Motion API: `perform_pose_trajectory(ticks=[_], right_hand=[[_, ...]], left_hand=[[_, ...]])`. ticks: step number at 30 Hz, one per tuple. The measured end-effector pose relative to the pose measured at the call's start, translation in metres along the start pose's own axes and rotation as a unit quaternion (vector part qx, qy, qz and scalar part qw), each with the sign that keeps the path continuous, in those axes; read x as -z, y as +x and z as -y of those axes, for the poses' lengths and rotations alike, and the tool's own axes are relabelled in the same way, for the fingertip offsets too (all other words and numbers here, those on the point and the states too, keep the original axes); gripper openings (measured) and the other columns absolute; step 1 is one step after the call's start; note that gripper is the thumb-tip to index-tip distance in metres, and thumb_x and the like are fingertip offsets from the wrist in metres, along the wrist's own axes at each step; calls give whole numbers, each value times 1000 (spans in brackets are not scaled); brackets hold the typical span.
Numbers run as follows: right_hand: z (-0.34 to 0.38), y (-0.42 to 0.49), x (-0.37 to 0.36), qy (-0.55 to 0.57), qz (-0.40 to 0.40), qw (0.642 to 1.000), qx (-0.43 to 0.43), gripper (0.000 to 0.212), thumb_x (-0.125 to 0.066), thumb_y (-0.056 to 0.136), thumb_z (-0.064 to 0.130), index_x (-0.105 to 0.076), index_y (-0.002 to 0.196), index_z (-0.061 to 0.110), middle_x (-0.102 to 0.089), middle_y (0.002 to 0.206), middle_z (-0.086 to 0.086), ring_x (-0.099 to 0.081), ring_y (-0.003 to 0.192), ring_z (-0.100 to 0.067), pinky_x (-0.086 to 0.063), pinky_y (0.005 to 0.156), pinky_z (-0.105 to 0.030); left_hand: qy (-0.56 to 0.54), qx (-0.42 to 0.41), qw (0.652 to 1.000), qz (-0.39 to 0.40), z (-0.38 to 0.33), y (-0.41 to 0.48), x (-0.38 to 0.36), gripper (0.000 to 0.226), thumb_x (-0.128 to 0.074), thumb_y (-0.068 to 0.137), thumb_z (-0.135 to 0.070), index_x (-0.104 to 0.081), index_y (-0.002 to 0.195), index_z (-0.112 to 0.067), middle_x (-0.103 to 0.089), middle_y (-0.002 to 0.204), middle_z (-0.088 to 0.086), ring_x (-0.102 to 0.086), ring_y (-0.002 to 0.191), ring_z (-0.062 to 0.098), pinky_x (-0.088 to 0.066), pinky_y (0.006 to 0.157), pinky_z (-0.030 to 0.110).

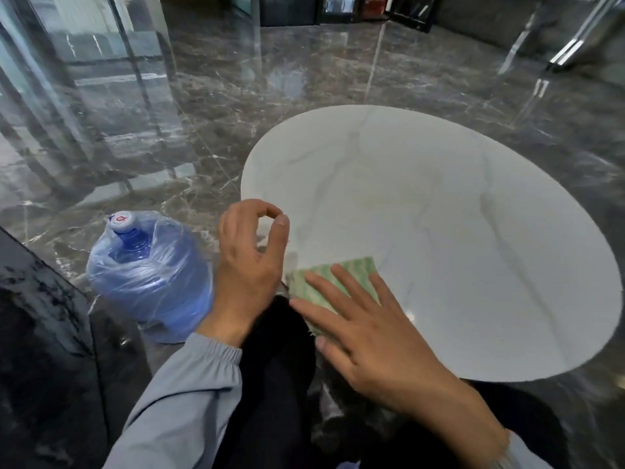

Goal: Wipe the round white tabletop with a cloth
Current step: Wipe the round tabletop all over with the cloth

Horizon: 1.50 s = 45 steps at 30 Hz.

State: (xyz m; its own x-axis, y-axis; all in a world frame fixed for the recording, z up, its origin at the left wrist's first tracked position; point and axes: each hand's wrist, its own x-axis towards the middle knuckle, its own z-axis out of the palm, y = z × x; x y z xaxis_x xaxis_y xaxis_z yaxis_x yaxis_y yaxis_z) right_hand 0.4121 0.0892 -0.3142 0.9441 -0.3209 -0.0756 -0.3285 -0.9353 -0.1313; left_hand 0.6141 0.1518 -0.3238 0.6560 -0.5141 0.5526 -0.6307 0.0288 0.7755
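Note:
The round white tabletop (439, 214) with faint grey veins fills the right half of the head view. A folded green-and-white cloth (355, 269) lies on its near-left edge. My right hand (372, 340) presses flat on the cloth, fingers straight and spread, covering its near part. My left hand (247, 265) hovers just left of the cloth at the table's rim. Its fingers are loosely curled, the thumb tip meets the index finger, and nothing shows between them.
A large blue water bottle (152, 279) wrapped in clear plastic stands on the dark marble floor to the left of the table. A dark stone block (33, 333) rises at the near left. Glass panels (84, 79) stand at the far left. My knee in black trousers (274, 367) is under the table's edge.

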Motion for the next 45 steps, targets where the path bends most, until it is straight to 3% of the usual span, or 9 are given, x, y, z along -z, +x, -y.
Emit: perform_pose_trajectory(ticks=[2,6,16,21,27,30,35,42,45], right_hand=[[-10,-37,-1,10,-5,999,-38,57,-27,108,53,-2,159,57,7,171,24,18,157,-9,10,124,-49],[-41,-99,6,25,-13,991,-130,54,-17,106,65,2,156,63,12,167,32,22,154,0,12,125,-42],[-154,-138,7,61,-109,910,-396,64,-13,93,66,-26,155,58,-17,168,28,-5,157,-2,-2,126,-43],[-113,-119,1,22,-52,927,-371,71,6,90,60,-1,161,53,6,171,22,16,158,-11,10,125,-48],[-22,-96,-26,22,-172,944,-281,53,-31,106,49,-42,157,39,-33,167,8,-18,159,-23,-14,124,-60],[-20,-100,-25,48,-167,942,-287,52,-26,107,54,-40,156,45,-28,168,18,-12,159,-13,-10,125,-55],[-72,-122,-7,72,-117,933,-334,53,-13,106,60,-13,159,57,7,165,36,24,150,7,24,121,-34],[-218,-143,3,163,-193,856,-451,74,-21,87,66,-41,154,42,-24,169,15,-4,158,-12,6,127,-34],[-249,-136,9,216,-207,828,-474,60,-34,98,51,-44,154,33,-24,170,6,0,158,-13,10,125,-31]], left_hand=[[34,-58,996,52,-11,-8,-14,14,-58,104,-28,-63,106,-15,-57,108,-11,-55,109,21,-36,94,13],[111,-120,977,135,-28,-23,-46,23,-57,101,-38,-66,107,-17,-61,111,-2,-56,114,24,-44,98,42],[172,-158,954,187,-40,-34,-75,31,-53,99,-44,-70,105,-18,-65,110,-1,-59,110,28,-37,89,39],[207,-180,936,220,-39,-36,-77,30,-59,96,-49,-69,102,-22,-65,108,-3,-58,110,27,-39,85,41],[199,-221,928,227,-41,-38,-73,23,-61,96,-46,-73,96,-26,-67,104,-7,-61,104,26,-42,82,45],[210,-225,920,241,-41,-38,-74,24,-59,96,-48,-73,97,-29,-67,105,-8,-62,105,25,-42,82,45],[193,-234,910,284,-49,-36,-81,29,-53,97,-50,-72,105,-29,-67,112,-9,-65,106,22,-43,82,44],[191,-215,896,338,-64,-49,-96,27,-47,100,-64,-61,105,-41,-55,116,-22,-55,114,8,-34,95,39],[201,-210,893,345,-65,-48,-96,30,-45,100,-67,-60,106,-42,-53,117,-23,-52,116,7,-33,98,39]])
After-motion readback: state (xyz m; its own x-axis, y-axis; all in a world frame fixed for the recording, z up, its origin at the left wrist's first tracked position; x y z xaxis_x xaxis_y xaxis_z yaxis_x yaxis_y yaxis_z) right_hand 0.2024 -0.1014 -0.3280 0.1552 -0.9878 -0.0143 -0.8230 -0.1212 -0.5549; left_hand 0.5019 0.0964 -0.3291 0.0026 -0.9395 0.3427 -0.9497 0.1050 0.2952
